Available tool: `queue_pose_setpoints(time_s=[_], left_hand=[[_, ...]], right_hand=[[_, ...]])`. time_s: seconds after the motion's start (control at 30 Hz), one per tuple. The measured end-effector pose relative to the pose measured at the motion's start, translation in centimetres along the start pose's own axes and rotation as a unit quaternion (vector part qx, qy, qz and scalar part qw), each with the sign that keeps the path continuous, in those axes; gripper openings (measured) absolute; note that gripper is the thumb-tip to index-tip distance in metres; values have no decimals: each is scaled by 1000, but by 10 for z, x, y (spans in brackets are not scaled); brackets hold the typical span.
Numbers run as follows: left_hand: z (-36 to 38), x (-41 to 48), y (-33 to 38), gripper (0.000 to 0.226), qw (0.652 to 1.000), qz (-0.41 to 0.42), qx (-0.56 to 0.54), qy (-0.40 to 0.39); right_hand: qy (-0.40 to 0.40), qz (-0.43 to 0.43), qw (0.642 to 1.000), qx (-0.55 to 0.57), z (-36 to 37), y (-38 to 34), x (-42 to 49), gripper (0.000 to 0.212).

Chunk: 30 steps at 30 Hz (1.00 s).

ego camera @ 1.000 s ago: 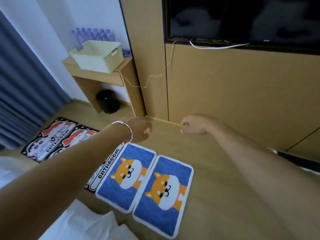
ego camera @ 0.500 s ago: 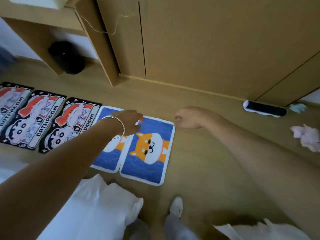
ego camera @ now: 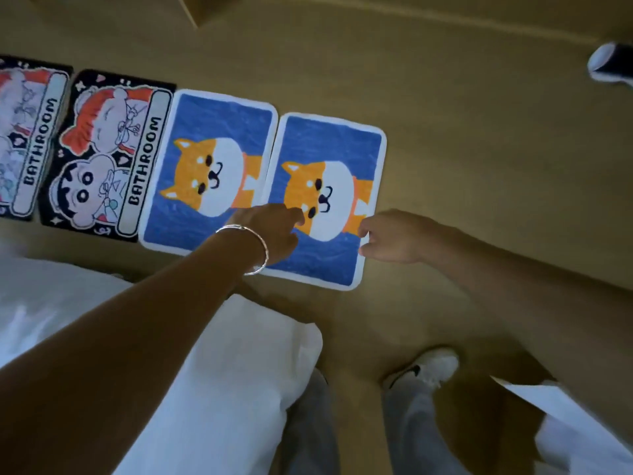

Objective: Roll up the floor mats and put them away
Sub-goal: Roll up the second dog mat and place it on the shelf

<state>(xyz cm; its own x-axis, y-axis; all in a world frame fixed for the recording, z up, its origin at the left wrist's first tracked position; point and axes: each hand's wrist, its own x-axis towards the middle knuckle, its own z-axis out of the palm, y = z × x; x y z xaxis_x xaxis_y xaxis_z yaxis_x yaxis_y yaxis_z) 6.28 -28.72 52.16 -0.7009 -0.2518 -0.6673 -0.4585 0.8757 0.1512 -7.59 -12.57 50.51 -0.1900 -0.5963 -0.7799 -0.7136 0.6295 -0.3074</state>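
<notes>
Rightmost blue shiba-dog mat (ego camera: 329,159) lies flat on the wooden floor (ego camera: 479,149). A second shiba-dog mat (ego camera: 212,132) lies just beside it. Left hand (ego camera: 274,231) is loosely curled over its near left part. Right hand (ego camera: 394,236) is curled at its right edge. Whether either hand grasps it cannot be told.

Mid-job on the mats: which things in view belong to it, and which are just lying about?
Job: right blue dog mat, left hand and right hand at it; left blue dog mat; black BATHROOM mat; second BATHROOM mat, cropped at left.
Lying about: white bedding; dark roll top right, perhaps a rolled mat.
</notes>
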Motion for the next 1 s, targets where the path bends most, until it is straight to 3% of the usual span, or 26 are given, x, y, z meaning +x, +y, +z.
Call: queue_pose_setpoints(time_s=[0.43, 0.6, 0.8, 1.0], left_hand=[[251, 182, -17, 45, 991, -10, 65, -116], [310, 235, -16, 43, 990, -38, 88, -101], [375, 269, -27, 53, 994, -15, 60, -93], [413, 286, -65, 66, 984, 2, 151, -90]], right_hand=[[-26, -14, 998, -46, 205, 91, 220, 38], [15, -29, 999, -34, 268, 113, 274, 38], [53, -124, 986, -96, 325, 119, 325, 44], [132, -209, 952, -183, 366, 107, 367, 54]])
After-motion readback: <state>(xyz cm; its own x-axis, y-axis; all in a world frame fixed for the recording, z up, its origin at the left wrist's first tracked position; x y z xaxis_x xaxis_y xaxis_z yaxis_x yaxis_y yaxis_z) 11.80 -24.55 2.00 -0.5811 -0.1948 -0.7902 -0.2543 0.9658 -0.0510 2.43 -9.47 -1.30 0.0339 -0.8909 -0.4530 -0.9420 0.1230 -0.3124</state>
